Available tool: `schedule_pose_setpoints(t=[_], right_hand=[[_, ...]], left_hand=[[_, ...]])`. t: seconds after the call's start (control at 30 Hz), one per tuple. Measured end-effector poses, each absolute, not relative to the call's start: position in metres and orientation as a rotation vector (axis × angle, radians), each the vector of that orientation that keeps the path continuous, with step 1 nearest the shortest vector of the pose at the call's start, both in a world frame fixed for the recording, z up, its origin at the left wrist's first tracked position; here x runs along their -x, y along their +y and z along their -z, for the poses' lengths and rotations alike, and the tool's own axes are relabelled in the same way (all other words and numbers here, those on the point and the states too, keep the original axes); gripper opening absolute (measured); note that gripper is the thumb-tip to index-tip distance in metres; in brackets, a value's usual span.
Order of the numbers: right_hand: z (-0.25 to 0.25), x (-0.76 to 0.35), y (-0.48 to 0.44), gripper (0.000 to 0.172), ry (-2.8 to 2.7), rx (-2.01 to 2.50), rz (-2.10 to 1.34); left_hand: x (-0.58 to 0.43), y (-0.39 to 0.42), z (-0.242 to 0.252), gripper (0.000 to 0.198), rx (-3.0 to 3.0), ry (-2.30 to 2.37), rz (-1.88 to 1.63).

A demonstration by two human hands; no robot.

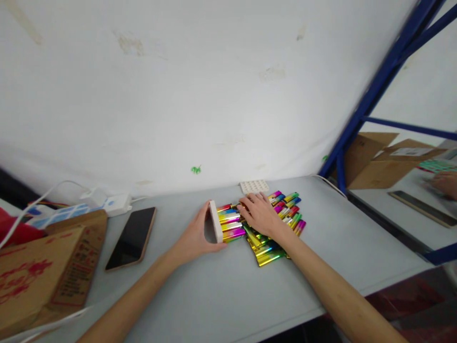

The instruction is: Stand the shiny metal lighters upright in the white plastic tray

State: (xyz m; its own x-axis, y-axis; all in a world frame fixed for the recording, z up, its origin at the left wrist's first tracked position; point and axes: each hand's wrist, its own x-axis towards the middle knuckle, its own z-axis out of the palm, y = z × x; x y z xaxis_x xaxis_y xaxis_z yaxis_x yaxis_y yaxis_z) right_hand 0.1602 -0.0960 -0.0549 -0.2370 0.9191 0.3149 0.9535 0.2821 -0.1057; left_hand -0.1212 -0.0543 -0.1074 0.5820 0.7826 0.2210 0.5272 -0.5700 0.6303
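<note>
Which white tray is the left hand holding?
The edge-on white tray, left of the metallic sticks; the other white tray, dotted, sits by the wall beyond the right hand.

Coloured pieces [264, 250] gleamed like polished metal, white tray [216, 223] looked matt plastic, phone [133, 238] shone glossy, box [43, 267] was matt cardboard, desk [200, 295] looked smooth

The light is bright and soft on the white wall [228, 95]; the shiny sticks [270, 257] give small glare. At the right edge, another person's hand [447, 184] is blurred.
</note>
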Motion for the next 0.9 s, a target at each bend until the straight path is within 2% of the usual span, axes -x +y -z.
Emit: schedule_pose_setpoints(t=[0.27, 0.5, 0.8, 0.9], right_hand=[[0.048, -0.13, -0.096, 0.048, -2.201, 1.663, 0.156], [0.059, -0.108, -0.097, 0.045, -2.359, 1.393, -0.029], [0.057, -0.131, -0.1, 0.035, -2.464, 1.553, 0.181], [0.053, -0.143, -0.099, 0.037, -2.441, 1.616, 0.197]], left_hand=[[0.119, -0.056, 0.104, 0.149, -2.238, 1.046, -0.717], [0.115, -0.06, 0.096, 0.145, -2.237, 1.053, -0.701], [0.123, -0.059, 0.089, 0.152, -2.184, 0.992, -0.733], [0.129, -0.06, 0.08, 0.136, -2.238, 0.936, -0.718]])
